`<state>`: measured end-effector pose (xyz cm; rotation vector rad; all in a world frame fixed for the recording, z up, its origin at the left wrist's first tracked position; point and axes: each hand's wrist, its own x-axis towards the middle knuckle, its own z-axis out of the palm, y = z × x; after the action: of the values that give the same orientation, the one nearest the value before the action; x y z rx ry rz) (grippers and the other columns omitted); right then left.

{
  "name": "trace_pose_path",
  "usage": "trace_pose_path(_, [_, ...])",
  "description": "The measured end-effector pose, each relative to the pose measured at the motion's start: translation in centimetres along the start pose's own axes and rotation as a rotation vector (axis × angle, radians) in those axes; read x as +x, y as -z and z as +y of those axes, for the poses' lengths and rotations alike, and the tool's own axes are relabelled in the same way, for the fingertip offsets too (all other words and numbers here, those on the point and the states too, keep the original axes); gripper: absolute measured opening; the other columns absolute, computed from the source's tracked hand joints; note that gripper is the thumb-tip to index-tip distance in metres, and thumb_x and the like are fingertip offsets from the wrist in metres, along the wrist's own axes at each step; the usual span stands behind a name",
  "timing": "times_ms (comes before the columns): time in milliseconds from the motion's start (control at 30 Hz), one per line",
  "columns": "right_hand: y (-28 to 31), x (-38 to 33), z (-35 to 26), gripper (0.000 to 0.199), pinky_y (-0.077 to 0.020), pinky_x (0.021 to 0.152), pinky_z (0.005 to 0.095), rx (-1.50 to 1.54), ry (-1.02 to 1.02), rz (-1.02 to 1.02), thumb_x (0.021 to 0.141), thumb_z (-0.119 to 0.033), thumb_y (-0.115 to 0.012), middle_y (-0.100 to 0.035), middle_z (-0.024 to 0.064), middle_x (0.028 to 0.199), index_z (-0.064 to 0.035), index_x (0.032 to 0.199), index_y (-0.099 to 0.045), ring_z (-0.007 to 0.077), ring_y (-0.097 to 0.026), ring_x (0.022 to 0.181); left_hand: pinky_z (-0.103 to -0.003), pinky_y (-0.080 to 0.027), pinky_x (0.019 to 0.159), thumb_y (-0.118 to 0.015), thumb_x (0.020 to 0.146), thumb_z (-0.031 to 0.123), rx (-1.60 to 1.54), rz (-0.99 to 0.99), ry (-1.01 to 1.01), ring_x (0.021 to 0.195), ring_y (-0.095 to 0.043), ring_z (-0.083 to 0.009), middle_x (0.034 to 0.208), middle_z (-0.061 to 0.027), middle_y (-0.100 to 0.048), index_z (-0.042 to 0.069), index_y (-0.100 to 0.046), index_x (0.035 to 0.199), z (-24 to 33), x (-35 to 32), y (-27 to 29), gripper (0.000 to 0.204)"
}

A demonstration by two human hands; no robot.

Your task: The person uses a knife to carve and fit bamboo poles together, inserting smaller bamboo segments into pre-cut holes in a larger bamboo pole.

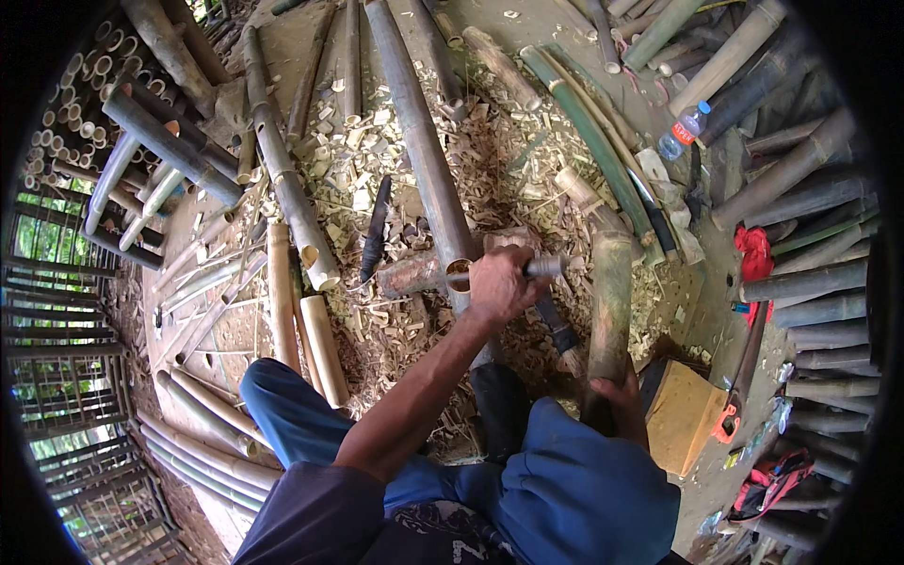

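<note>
My left hand (508, 282) is closed round a tool whose grey cylindrical handle end (548, 266) sticks out to the right. The tool's narrow front part points left, at the round opening of a long bamboo pole (428, 160). This pole slopes away from me and meets a short log (411, 274) lying crosswise. Low on the right, my right hand (620, 400) grips the near end of a thick upright bamboo piece (610, 301); some of its fingers are hidden. Between my hands lies a dark-wrapped stick with a frayed end (568, 348).
Shavings and chips (363, 165) cover the ground. Bamboo poles (292, 188) lie left, and a green one (598, 141) right. A dark slim object (377, 231) lies beyond the log. Rightward are a yellowish wooden block (686, 414), orange-handled tool (727, 422), red cloth (752, 252) and bottle (682, 132).
</note>
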<state>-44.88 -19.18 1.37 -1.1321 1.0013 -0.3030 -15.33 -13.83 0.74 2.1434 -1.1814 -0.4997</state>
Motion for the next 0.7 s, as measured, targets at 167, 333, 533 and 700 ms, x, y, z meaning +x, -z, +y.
trace_pose_path(167, [1.8, -0.2, 2.3, 0.091, -0.0477, 0.095, 0.0368, -0.061, -0.039, 0.136, 0.067, -0.026, -0.081, -0.058, 0.0124, 0.123, -0.0013, 0.144, -0.039, 0.0248, -0.059, 0.109, -0.046, -0.053, 0.074, -0.081, 0.065, 0.027, -0.011, 0.008, -0.346, 0.089, -0.065, -0.0331, 0.087, -0.0110, -0.062, 0.007, -0.065, 0.090, 2.5, -2.3, -1.0, 0.036])
trace_pose_path(333, [1.6, -0.4, 1.7, 0.093, -0.0499, 0.093, 0.0380, 0.071, -0.045, 0.131, 0.067, -0.026, -0.081, -0.059, 0.0135, 0.121, -0.0015, 0.145, -0.039, 0.0257, -0.060, 0.107, -0.046, -0.053, 0.073, -0.081, 0.065, 0.025, -0.020, -0.028, -0.094, 0.086, -0.067, -0.0335, 0.086, -0.0110, -0.066, 0.008, -0.066, 0.088, 2.8, -1.7, -2.5, 0.033])
trace_pose_path(533, [-0.5, -0.4, -1.0, 0.089, -0.0527, 0.088, 0.0372, 0.066, 0.021, 0.074, 0.070, -0.020, -0.079, -0.058, 0.0131, 0.119, -0.0028, 0.146, -0.036, 0.0239, -0.062, 0.101, -0.046, -0.054, 0.074, -0.077, 0.061, 0.025, 0.004, -0.105, -0.189, 0.086, -0.068, -0.0345, 0.086, -0.0112, -0.068, 0.009, -0.069, 0.090, -1.9, -0.7, -2.6, 0.034])
trace_pose_path(700, [-1.7, 0.2, -2.5, 0.079, -0.0562, 0.077, 0.0371, 0.108, 0.059, 0.060, 0.075, -0.014, -0.075, -0.059, 0.0124, 0.114, -0.0049, 0.143, -0.037, 0.0226, -0.064, 0.092, -0.047, -0.053, 0.071, -0.079, 0.062, 0.026, -0.053, -0.044, -0.295, 0.086, -0.066, -0.0341, 0.084, -0.0103, -0.065, 0.009, -0.068, 0.093, 1.1, -2.1, -2.4, 0.037])
